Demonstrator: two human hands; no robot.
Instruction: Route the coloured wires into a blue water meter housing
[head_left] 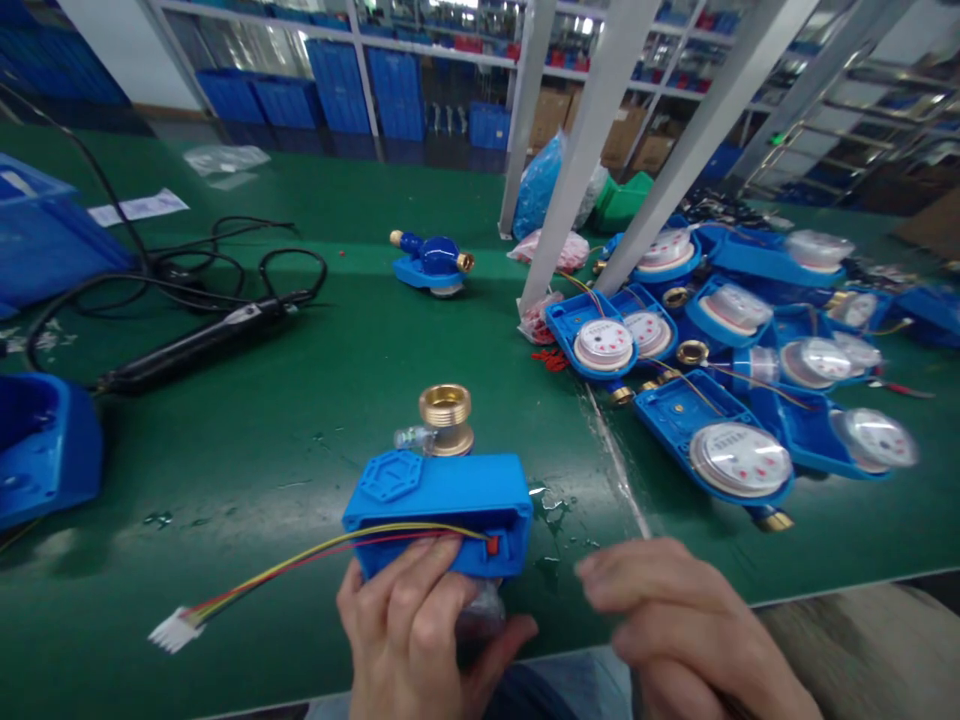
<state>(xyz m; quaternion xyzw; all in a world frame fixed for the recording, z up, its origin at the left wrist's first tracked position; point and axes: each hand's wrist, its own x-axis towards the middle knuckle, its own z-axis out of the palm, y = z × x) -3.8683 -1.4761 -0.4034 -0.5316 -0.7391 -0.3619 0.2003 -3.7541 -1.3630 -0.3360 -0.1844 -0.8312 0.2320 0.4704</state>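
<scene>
Blue meter housing (439, 510) long axis left-right, brass port up | left hand (420, 630) grip clamped on it | right hand (675, 625) loosely curled, empty

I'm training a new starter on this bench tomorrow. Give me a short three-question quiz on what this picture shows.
1. True or false: the left hand grips the blue meter housing.
2. Which colour is the connector at the end of the wires? A) white B) black C) green
3. Fill in: the brass fitting on the held housing points ____ from the person.

Key:
1. True. The right hand hovers beside it, blurred, holding nothing that can be seen.
2. A. The red and yellow wires trail left across the green table to a white plug.
3. Away. It points toward the screwdriver and the lone meter, with the pile of meters on the right.
</scene>
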